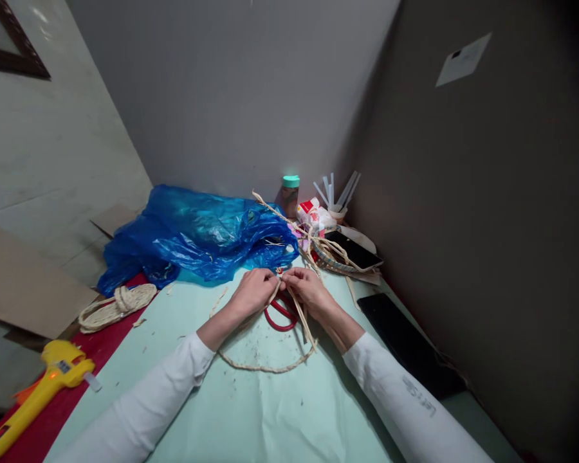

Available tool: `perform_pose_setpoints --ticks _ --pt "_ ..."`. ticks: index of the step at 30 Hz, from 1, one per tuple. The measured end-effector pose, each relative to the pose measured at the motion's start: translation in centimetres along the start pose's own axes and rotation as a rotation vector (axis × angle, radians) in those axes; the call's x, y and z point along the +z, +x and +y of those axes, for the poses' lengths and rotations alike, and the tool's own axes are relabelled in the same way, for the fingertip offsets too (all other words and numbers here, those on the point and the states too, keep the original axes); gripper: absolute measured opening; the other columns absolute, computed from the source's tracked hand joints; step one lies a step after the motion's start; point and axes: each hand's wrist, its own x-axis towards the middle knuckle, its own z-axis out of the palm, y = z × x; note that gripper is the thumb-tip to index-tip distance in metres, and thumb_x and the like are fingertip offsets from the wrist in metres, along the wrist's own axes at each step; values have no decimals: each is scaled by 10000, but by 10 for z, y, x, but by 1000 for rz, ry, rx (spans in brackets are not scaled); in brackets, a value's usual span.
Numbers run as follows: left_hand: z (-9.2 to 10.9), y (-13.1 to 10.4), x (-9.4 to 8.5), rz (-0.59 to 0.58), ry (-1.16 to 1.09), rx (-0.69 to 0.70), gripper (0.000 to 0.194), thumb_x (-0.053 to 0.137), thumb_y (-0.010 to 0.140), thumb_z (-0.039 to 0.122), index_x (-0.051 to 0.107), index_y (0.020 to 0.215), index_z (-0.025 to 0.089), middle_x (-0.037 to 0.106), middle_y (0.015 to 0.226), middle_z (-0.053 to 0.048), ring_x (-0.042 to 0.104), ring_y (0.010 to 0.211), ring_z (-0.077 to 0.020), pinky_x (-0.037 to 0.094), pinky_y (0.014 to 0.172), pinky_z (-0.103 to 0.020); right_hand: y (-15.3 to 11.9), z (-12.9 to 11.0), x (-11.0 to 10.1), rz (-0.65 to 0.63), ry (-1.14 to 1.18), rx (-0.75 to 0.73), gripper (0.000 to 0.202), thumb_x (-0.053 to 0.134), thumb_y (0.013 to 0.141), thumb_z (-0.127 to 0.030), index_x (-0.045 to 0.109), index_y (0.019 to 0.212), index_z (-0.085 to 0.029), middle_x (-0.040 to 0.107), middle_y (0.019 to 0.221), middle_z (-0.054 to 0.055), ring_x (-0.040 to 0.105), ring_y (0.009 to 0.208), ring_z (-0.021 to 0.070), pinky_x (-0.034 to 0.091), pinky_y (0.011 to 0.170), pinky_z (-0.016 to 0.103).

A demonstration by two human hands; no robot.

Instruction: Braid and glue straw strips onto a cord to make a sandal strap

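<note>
My left hand (257, 290) and my right hand (306, 288) meet over the pale green sheet (280, 411), fingertips nearly touching. Both are closed in a pinch on a natural-coloured braided cord (265, 369), which loops down toward me between my forearms. Loose strands hang below my right hand. Just under my fingers lies a red ring-shaped handle (280, 328), partly covered by the cord. A small red and white bit shows beyond my fingertips, too small to make out.
Behind my hands lies a blue plastic bag (193, 225). A yellow glue gun (53, 379) and coiled braid (118, 307) are left. Right are a black phone (354, 249) and dark flat object (405, 341). A green-lidded jar (290, 193) stands behind, beside glue sticks (330, 193).
</note>
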Motion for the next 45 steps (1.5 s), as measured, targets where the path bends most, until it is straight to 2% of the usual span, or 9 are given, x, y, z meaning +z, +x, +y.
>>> perform_pose_setpoints --ticks 6,12,17,20,25,32,38,42,45 --pt "-10 14 30 -87 -404 -94 165 524 893 222 639 834 121 628 713 -14 582 616 -126 472 595 -250 -2 -1 -2 -36 1 -8 207 563 722 -385 544 673 -185 547 535 -16 338 393 76 225 405 219" --pt "-10 15 36 -164 -605 -274 348 586 928 340 574 1222 155 612 1203 -100 632 1004 -220 554 838 -427 1 -1 -8 -66 -227 -36 190 502 800 -351 527 706 -188 575 558 -8 388 405 93 291 423 224" --pt "-12 11 35 -133 -645 -334 355 591 924 331 574 1232 156 602 1231 -104 624 1032 -232 547 856 -437 -4 -13 -14 -92 -576 -121 153 505 837 -225 598 724 -178 688 668 39 557 577 152 381 577 250" --pt "-14 9 38 -102 -655 -346 354 593 922 337 579 1225 154 604 1228 -99 623 1036 -239 547 858 -438 -12 -25 -16 -40 -827 -167 146 530 826 -150 666 777 -165 710 740 90 608 717 207 345 639 277" --pt "-21 8 44 -68 -702 -346 359 596 920 334 578 1230 155 600 1239 -99 621 1041 -242 547 857 -438 -26 -37 -7 18 -1105 -155 190 497 866 -139 686 848 -124 703 745 159 619 687 239 264 588 300" --pt "-26 4 37 -105 -772 -384 358 591 924 331 571 1237 157 599 1237 -104 622 1040 -235 546 861 -442 -44 -33 28 -30 -1219 -152 253 479 880 -122 647 1068 -96 725 796 162 626 638 230 219 560 308" --pt "-30 4 32 -185 -840 -374 356 589 926 330 571 1235 155 601 1232 -107 623 1039 -233 545 864 -443 -36 -39 7 45 -1149 -189 295 419 952 -312 668 943 -153 716 815 148 632 719 248 265 593 305" --pt "-26 3 31 -217 -900 -331 261 582 931 318 607 1111 131 648 1026 -67 642 821 -161 562 703 -329 -23 -34 -4 19 -1011 -167 263 422 954 -278 657 953 -159 725 857 101 642 776 203 360 657 264" --pt "-19 0 28 -193 -946 -278 97 562 898 207 554 844 126 466 590 62 391 422 -36 329 412 -155 -17 -24 1 -27 -918 -144 284 395 966 -273 654 997 -162 729 871 84 647 787 186 390 678 249"
